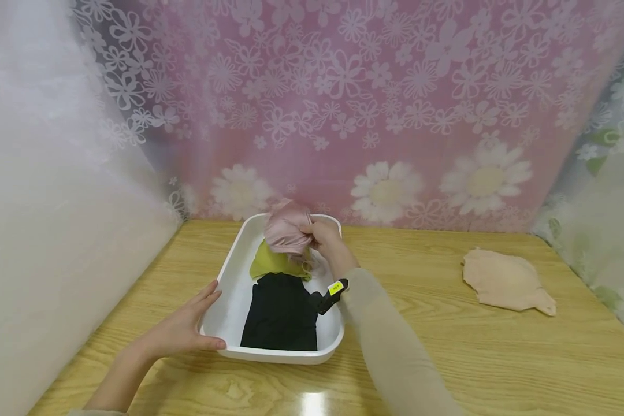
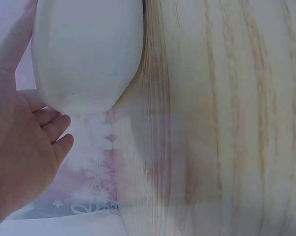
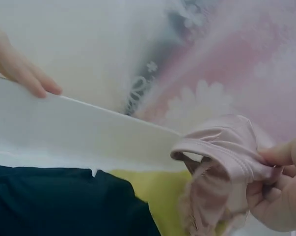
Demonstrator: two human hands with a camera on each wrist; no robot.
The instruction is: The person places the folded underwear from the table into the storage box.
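Observation:
A pair of pink satin underpants (image 1: 286, 228) hangs over the far end of a white plastic tub (image 1: 230, 289). My right hand (image 1: 325, 237) pinches its edge between thumb and fingers; in the right wrist view an opening and stitched hem show in the pink fabric (image 3: 221, 147). Beneath it in the tub lies a yellow-green cloth garment (image 1: 270, 263), partly covered. A folded black garment (image 1: 281, 312) lies flat at the near end. My left hand (image 1: 184, 326) rests against the tub's near left corner, thumb at the front rim and fingers extended along the left side.
On the wooden table (image 1: 421, 323), a beige garment (image 1: 504, 280) lies flat at the right. A pink flowered curtain (image 1: 343, 115) hangs behind the tub, and a pale sheet (image 1: 57, 202) rises at the left.

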